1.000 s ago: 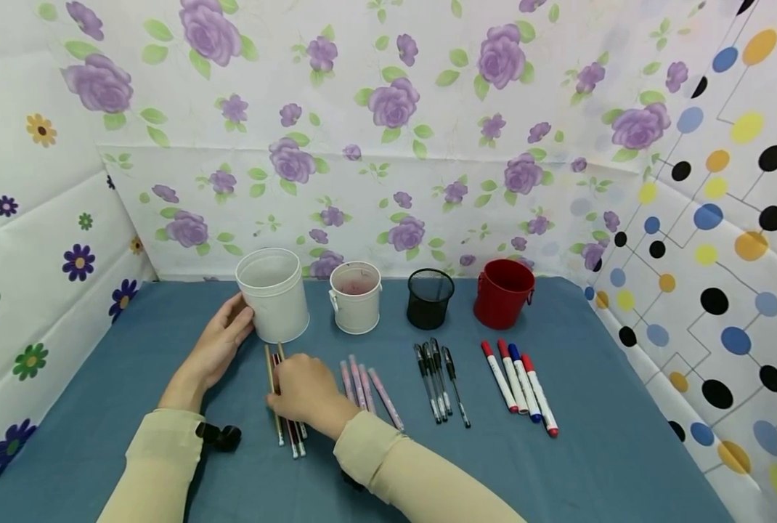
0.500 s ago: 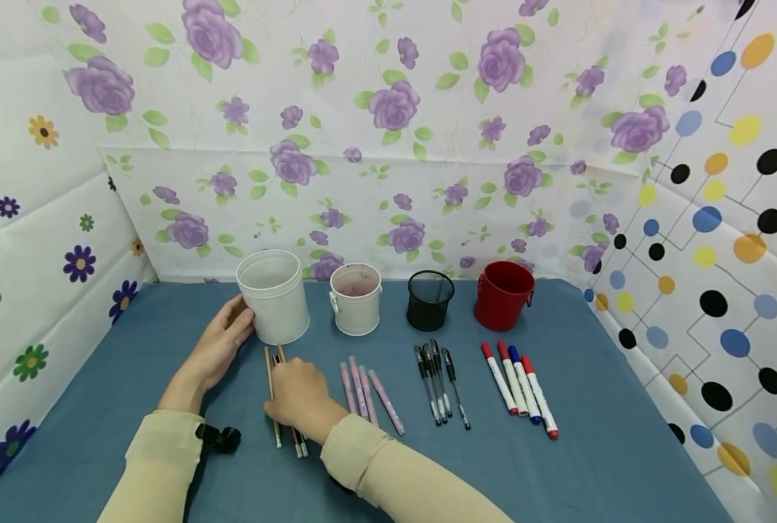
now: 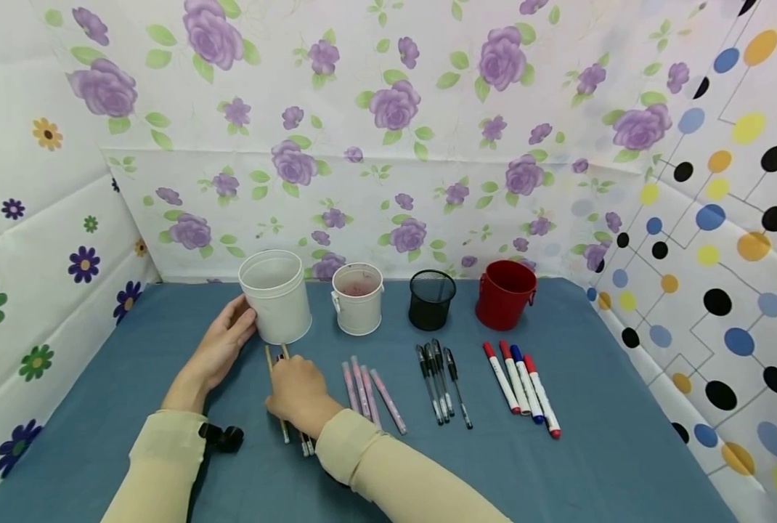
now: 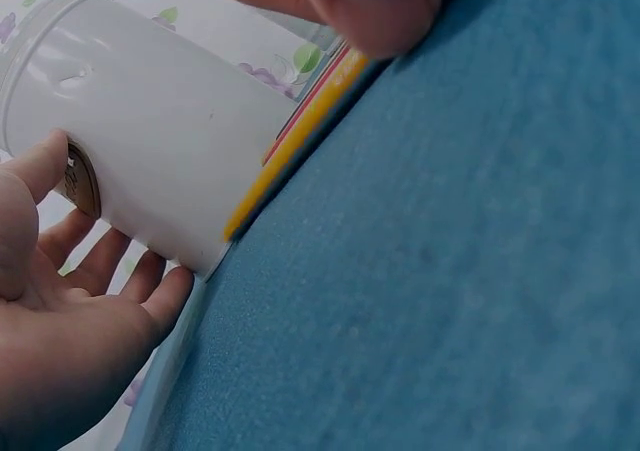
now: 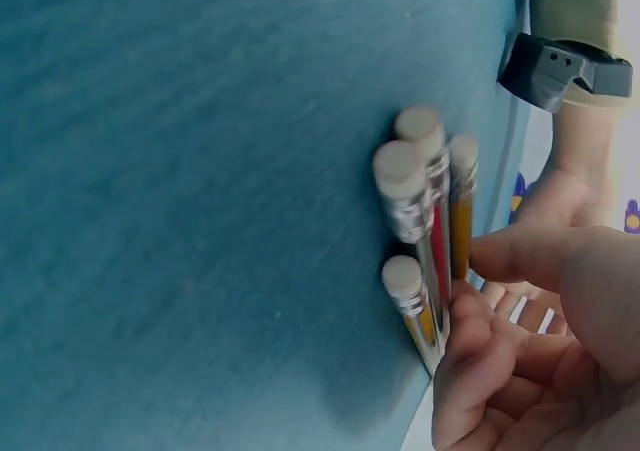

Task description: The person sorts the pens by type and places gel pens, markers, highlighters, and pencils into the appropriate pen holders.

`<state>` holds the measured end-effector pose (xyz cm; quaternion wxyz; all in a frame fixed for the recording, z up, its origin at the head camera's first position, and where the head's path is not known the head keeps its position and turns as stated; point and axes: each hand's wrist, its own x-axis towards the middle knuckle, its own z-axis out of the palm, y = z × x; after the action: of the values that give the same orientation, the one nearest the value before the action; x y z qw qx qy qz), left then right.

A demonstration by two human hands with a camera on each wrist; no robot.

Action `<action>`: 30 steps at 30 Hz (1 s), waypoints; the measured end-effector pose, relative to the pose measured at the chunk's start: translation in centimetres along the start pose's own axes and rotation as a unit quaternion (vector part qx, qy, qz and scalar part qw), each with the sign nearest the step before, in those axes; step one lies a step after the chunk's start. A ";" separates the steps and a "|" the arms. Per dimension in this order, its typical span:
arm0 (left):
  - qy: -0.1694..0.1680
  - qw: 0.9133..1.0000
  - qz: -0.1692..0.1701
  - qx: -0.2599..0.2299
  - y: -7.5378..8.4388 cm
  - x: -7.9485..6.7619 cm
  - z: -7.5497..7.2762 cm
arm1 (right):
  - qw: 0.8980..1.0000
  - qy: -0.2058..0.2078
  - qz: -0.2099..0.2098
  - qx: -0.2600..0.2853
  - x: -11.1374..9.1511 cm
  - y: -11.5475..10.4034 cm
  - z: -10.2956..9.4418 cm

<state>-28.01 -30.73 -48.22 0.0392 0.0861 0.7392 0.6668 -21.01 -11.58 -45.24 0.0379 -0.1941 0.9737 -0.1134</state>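
A group of pencils with white eraser ends (image 5: 402, 176) lies on the blue cloth in front of the large white bucket (image 3: 276, 309). My right hand (image 3: 300, 392) grips them, its thumb against a yellow pencil (image 5: 461, 211) on one side and curled fingers on the other. Part of the bundle is hidden under this hand in the head view. My left hand (image 3: 217, 349) rests against the left side of the bucket, fingers relaxed and spread along its wall. In the left wrist view a brown label (image 4: 82, 181) shows near the thumb, and the pencil tips lie close to the bucket's base.
A smaller white bucket (image 3: 358, 309), a black mesh cup (image 3: 430, 311) and a red bucket (image 3: 505, 301) stand in a row rightward. Before them lie several pink pens (image 3: 365, 392), black-capped pens (image 3: 437, 381) and markers (image 3: 519, 378). Patterned cloth walls (image 3: 395, 145) enclose the table.
My right hand has drawn the pencils closer together; the leftmost yellow one has swung its eraser end rightward. The left hand and the bucket have stayed in place.
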 end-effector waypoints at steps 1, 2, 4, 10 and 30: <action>0.000 1.000 0.000 -0.001 0.1 0.0 0.0 | 1.000 0.000 0.003 0.005 0.0 0.1 -0.1; 0.000 1.000 -0.001 -0.002 0.1 0.0 0.0 | 1.000 0.002 0.004 0.008 0.1 0.2 -0.1; -0.001 1.000 -0.002 -0.006 0.2 0.0 0.0 | 1.000 0.001 0.008 0.023 0.1 0.4 -0.2; -0.003 1.000 -0.006 -0.007 0.2 0.0 0.0 | 0.996 -0.013 0.007 0.090 0.3 1.5 -0.7; 0.005 1.000 -0.004 -0.001 -0.1 0.3 0.1 | 0.887 -0.033 -0.044 0.459 0.8 9.5 -3.9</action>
<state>-28.27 -30.62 -48.33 0.0382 0.0792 0.7388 0.6681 -25.71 -2.60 -43.75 0.1499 -0.2012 0.8015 -0.5427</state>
